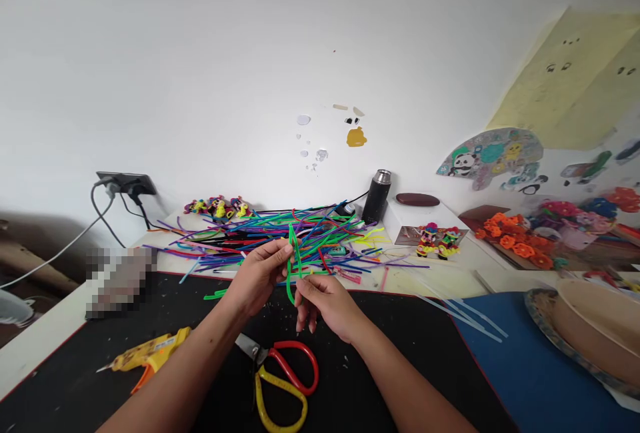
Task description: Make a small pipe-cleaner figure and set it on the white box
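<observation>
The green pipe cleaner point(289, 289) is up off the counter between my two hands, bent into a long narrow loop whose ends rise toward the pile behind. My left hand point(260, 276) is closed on its upper part, thumb and fingertips pinching the strands together. My right hand point(325, 299) is curled just below, fingertips nipping the lower strand near the bottom of the loop, and the two hands almost touch. I judge this to be a shaping step, with the stem folded back on itself. A further bend would call for the left pinch to act as a firm anchor while the right fingers turn the wire close beside it, since slack could let the loop spring open. Under my wrists lies the black mat point(400, 353), with the red-and-yellow scissors point(283, 376) just below my right hand and the yellow glue gun point(150, 353) off to the left. Behind, the heap of coloured pipe cleaners point(270, 229) spreads across the counter point(430, 279), and a dark flask point(377, 196) stands at its far right.
</observation>
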The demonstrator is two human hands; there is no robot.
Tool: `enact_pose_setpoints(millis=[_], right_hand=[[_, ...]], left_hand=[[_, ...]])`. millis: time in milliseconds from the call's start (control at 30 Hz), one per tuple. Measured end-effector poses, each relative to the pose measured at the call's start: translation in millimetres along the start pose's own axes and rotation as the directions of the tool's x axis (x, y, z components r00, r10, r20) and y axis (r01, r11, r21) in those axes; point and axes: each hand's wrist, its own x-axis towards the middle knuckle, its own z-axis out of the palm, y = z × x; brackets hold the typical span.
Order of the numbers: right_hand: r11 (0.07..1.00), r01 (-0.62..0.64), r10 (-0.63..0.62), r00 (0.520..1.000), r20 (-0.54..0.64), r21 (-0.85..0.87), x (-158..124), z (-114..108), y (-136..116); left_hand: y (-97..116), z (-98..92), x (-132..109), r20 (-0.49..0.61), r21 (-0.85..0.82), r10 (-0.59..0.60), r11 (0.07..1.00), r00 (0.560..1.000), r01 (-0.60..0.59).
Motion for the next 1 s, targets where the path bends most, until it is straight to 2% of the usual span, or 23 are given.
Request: enact_pose_setpoints(millis=[400,567,767,900,1000], right_hand=[[1.0,0.004,-0.004,1.0,-0.001,0.026,0.7,0.3,0.1],[0.997,-0.001,0.004,0.999,-0.042,0.072,1.1,-1.6,-2.8],[0.994,0.027,-0.02,0.997,-0.068,0.106,2.5,-5.6,-5.6],[0.993,-0.011,0.019,0.997,-0.071,0.115,4.3,-5.6,-2.2],[0.996,-0.018,0.03,0.99,-0.138,0.09,6.7,-6.1,2.4]], left_hand=[[-0.9,-4.2,2.3,-0.049,-0.093,0.036,0.995,0.998,-0.041],[0.3,-2.8,2.9,-0.063,-0.095,0.066,0.993,0.996,-0.072],[3.4,-1.2,2.3,-0.098,-0.11,0.144,0.982,0.985,-0.155],[0.4,0.1,0.8,-0.119,-0.098,0.186,0.975,0.975,-0.198],[-4.4,0.7,0.9,-0.158,-0.065,0.219,0.971,0.963,-0.231]])
